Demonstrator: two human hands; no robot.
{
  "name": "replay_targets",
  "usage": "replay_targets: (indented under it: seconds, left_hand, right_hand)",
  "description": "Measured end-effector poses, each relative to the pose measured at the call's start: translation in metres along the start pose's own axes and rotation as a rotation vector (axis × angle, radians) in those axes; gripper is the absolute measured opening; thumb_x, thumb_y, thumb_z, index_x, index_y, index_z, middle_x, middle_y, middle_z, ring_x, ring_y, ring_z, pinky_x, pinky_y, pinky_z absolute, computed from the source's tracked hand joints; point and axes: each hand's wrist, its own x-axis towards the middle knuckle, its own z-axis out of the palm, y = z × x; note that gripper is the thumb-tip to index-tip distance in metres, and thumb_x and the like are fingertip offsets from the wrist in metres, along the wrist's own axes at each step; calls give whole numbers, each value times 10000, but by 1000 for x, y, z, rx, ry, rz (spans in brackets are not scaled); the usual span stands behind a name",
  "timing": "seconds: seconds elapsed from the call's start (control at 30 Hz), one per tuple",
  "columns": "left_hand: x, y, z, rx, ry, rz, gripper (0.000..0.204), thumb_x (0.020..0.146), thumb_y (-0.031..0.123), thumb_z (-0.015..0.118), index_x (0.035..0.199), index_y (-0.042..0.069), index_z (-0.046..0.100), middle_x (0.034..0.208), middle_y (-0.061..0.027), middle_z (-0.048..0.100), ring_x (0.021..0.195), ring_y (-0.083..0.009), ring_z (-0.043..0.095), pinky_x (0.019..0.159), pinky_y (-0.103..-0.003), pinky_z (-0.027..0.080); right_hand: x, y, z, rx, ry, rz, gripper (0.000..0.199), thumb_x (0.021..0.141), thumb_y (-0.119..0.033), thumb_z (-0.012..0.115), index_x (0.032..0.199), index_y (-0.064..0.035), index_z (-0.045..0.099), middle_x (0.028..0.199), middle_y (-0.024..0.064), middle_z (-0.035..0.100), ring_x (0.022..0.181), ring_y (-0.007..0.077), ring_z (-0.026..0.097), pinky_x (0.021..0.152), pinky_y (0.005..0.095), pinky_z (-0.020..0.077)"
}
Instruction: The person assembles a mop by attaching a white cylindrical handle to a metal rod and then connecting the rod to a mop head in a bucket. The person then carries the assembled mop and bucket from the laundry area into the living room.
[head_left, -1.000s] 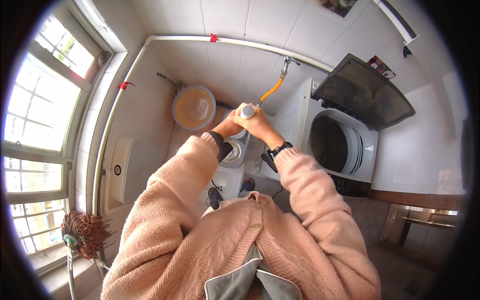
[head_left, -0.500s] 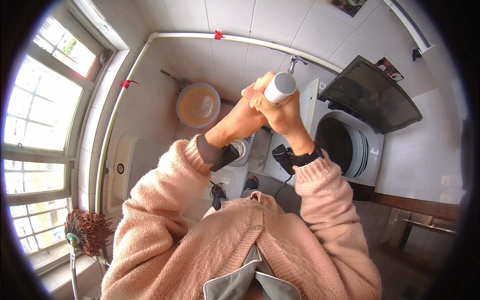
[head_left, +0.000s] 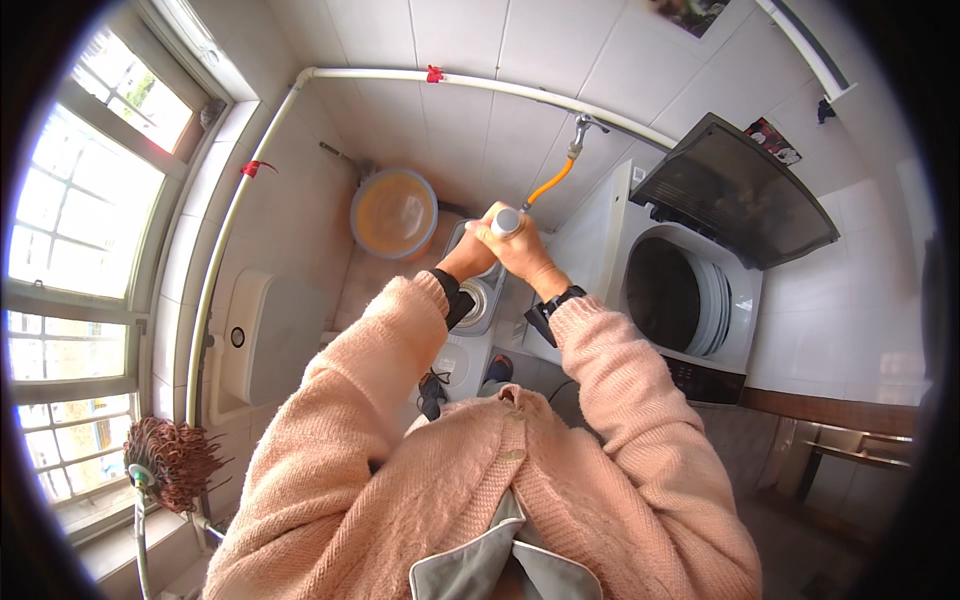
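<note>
Both hands are wrapped round a white cylindrical handle (head_left: 506, 222) with a rounded grey end, which points up toward me. Its lower part is hidden beneath my hands, so what it belongs to does not show. My left hand (head_left: 472, 254) grips it from the left, closed, and my right hand (head_left: 528, 252) is closed round it from the right. Just under them on the floor stands a light grey bucket (head_left: 458, 365) with a round metal basket (head_left: 478, 303), partly covered by my left wrist.
A top-loading washing machine (head_left: 735, 310) stands at the right, its dark lid (head_left: 745, 195) raised. An orange hose (head_left: 549, 186) hangs from a wall tap (head_left: 583, 125). Further left are a round basin (head_left: 394, 213), a white sink (head_left: 243, 340) and a reddish-brown mop head (head_left: 178, 465) by the window.
My hands and the handle have gone down and a little to the left, away from me. The orange hose below the tap has come into sight.
</note>
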Motion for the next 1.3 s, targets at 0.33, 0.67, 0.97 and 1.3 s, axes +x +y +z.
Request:
replay_targets:
  seconds: [0.33,0.67,0.97,1.3]
  left_hand:
    - [-18,139,-38,-163,106,172,322,875,66,633,1177,59,523,1029,-97,576,957,-232,570,895,-334,470]
    - [-1,194,-48,-289,-2,154,267,841,3,625,1094,14,541,1023,-97,591,971,-177,546,842,-323,476]
    - [10,79,-19,-205,112,112,207,858,18,623,1049,31,543,985,-87,600,925,-182,558,820,-333,485]
    - [-12,-52,1,285,-13,77,283,848,66,636,1122,75,565,1048,-114,641,959,-287,622,816,-396,512]
  right_hand:
    - [-1,-128,-49,143,-155,-192,147,842,-92,761,822,-58,619,813,13,661,798,109,611,803,311,506]
    - [6,-154,-47,279,81,-285,171,860,4,701,805,-59,552,715,2,600,651,64,573,628,242,491]
    - [15,-57,-17,174,14,-105,222,875,-138,738,796,-56,548,735,-30,593,701,60,521,653,258,485]
    - [-4,0,13,-9,-119,64,217,867,-176,745,823,-32,589,765,24,673,779,118,624,743,300,522]
